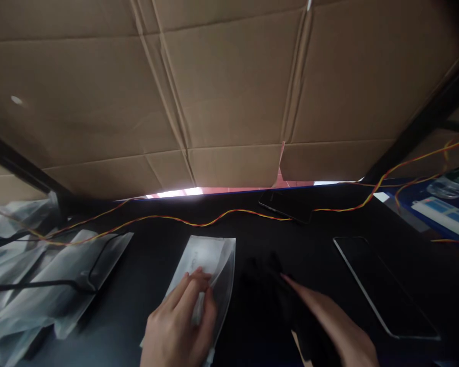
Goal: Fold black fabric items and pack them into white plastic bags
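Note:
My left hand (183, 316) rests on a clear plastic bag (210, 252) with a white item inside, its fingers bent together on the bag near the middle of the black table. To the right, my right hand (329, 316) is blurred and has its fingers around a dark black object (290, 306) that I cannot make out. Right of that hand lies a flat dark phone-like device (386, 285) with a pale edge.
Several clear plastic bags (72, 270) with black cables lie at the left. A red and yellow twisted wire (214, 219) crosses the table behind my hands, over a black phone (285, 204). Cardboard (229, 92) stands at the back. A plastic bottle (451, 186) is at the right.

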Available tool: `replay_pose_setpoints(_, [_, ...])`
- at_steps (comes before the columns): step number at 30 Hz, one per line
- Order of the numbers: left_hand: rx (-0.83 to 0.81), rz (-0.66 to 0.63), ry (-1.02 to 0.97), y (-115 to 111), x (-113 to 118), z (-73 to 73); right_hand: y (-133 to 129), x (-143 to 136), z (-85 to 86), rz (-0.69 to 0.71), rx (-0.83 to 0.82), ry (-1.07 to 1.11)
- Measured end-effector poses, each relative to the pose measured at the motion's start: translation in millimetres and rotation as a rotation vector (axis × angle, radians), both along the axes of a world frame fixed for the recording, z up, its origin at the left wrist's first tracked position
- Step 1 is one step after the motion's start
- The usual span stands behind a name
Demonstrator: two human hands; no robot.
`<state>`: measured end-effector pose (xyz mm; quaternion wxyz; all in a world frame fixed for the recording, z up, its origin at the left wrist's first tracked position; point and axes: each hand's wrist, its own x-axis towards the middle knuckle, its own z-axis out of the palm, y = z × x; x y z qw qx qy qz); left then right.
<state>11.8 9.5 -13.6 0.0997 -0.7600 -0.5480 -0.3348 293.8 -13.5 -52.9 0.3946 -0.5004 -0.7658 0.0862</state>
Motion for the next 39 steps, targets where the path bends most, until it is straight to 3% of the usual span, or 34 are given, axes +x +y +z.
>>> replay_pose_setpoints(4, [0.007, -0.078, -0.120, 5.3, 9.8, -3.7, 23.7, -34.9, 14.9, 0.194, 0.086, -0.087])
replay_pose_setpoints(8, [-0.090, -0.072, -0.287, 10.2, 8.2, -11.7, 37.2, -67.8, 23.0, 0.293, -0.027, -0.259])
replay_pose_setpoints(15, [-0.250, -0.157, -0.336, 7.1, -1.1, -9.0, 54.6, -68.4, 42.2, 0.550, -0.230, -0.309])
replay_pose_setpoints(21, [-0.258, -0.196, -0.143, 1.5, -13.6, -0.8, 60.8, -76.6, 48.9, 0.565, -0.304, -0.259])
replay_pose_setpoints(26, [-0.302, -0.192, 0.196, -0.3, -41.3, -11.6, 59.8, -64.6, 57.9, 0.717, -0.345, -0.274])
replay_pose_setpoints(30, [-0.329, -0.231, 0.241, -1.5, -45.9, -16.6, 56.4, -70.7, 48.0, 0.702, -0.276, -0.306])
replay_pose_setpoints(33, [-0.337, -0.260, 0.218, -3.4, -36.4, -10.2, 53.6, -91.6, 30.8, 0.677, -0.224, -0.340])
replay_pose_setpoints(36, [-0.372, -0.286, 0.164, -5.9, -27.3, -3.9, 53.4, -116.3, 16.9, 0.563, -0.250, -0.265])
replay_pose_setpoints(39, [-0.397, -0.265, 0.121, -8.1, -29.4, -5.5, 55.5, -123.8, 19.9, 0.516, -0.304, -0.142])
